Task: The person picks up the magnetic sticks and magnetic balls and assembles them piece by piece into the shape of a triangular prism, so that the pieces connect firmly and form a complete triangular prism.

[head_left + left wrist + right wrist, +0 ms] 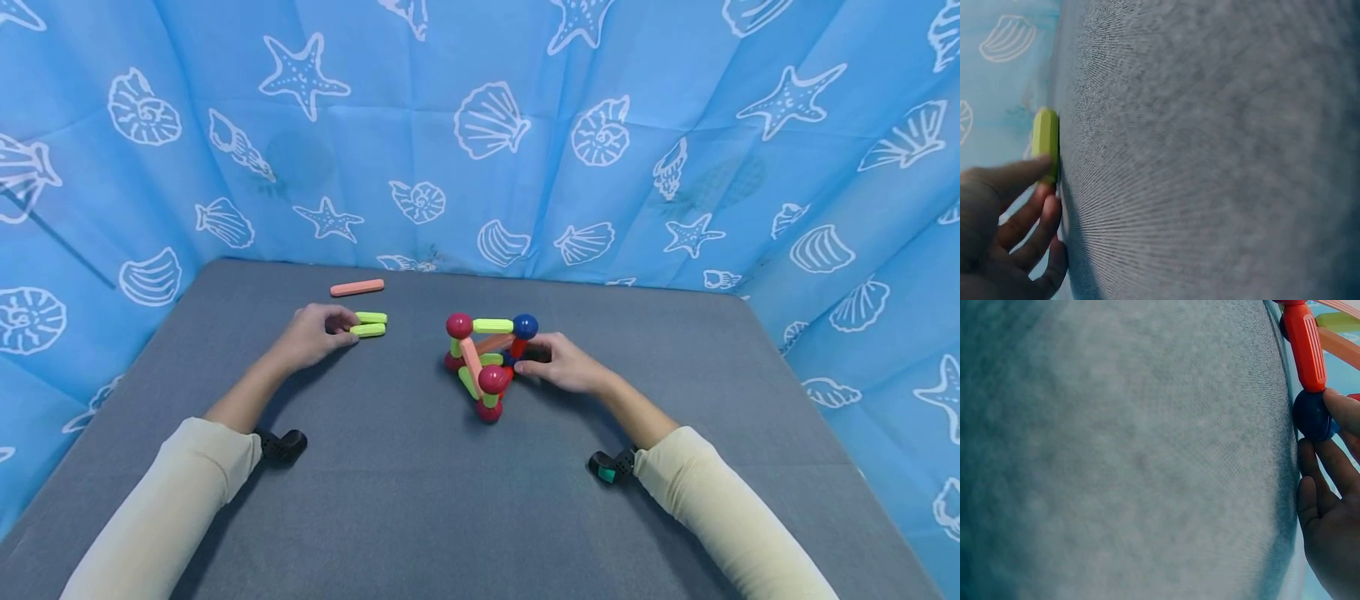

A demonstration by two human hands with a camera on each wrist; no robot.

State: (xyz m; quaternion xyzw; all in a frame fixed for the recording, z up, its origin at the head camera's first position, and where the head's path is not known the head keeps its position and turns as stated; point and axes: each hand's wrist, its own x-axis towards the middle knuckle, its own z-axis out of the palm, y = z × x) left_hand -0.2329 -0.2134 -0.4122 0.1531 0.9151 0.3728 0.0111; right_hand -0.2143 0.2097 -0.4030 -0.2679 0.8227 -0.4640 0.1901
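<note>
A frame built of rods and balls [471, 362] stands on the grey table, with dark red and blue balls joined by yellow-green, salmon and red rods. On its right side, my right hand [566, 363] holds a lower blue ball [1313, 416] between thumb and fingers; a red rod [1307, 350] runs from that ball. Farther left, two loose yellow-green rods lie close together, a far one [372, 317] and a near one [369, 330]. My left hand [317, 335] pinches the end of a yellow-green rod [1045, 134], its thumb over the rod and the fingertips below.
Behind the left hand lies a loose salmon rod [357, 287]. A blue curtain [420, 158] with white shells and starfish rises along the back and sides of the grey table [435, 517]. Black wrist cameras [283, 447] sit below both sleeves.
</note>
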